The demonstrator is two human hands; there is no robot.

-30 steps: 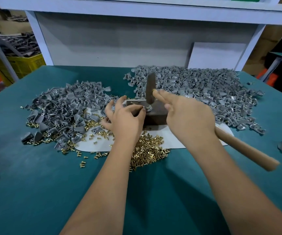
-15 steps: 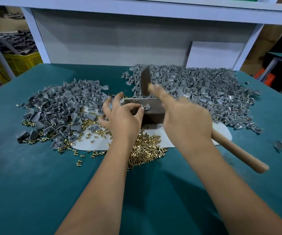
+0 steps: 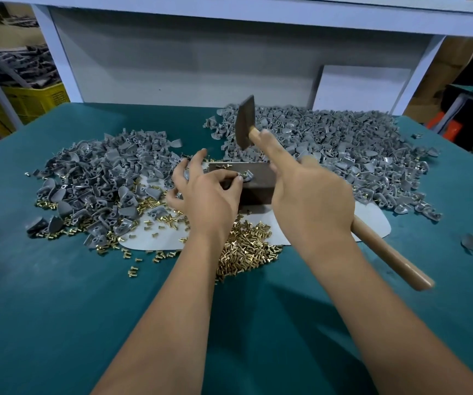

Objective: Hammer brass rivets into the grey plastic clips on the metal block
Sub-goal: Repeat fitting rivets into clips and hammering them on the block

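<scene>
The left hand (image 3: 209, 195) pinched a grey clip (image 3: 245, 176) on the metal block (image 3: 253, 181) mid-bench (rivet too small to confirm). Directly above it, the hammer (image 3: 245, 124) was gripped by the right hand (image 3: 312, 198), its handle slanting toward the bench's near right edge.

Teal table (image 3: 58, 295) — white shelf frame (image 3: 58, 67), yellow crate (image 3: 35, 101) beyond.

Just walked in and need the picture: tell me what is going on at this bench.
A person is riveting. The right hand grips a wooden-handled hammer raised above a dark metal block on the teal table. The left hand pinches a grey plastic clip on the block's top. Loose brass rivets lie heaped in front, with piles of grey clips on both sides.
</scene>
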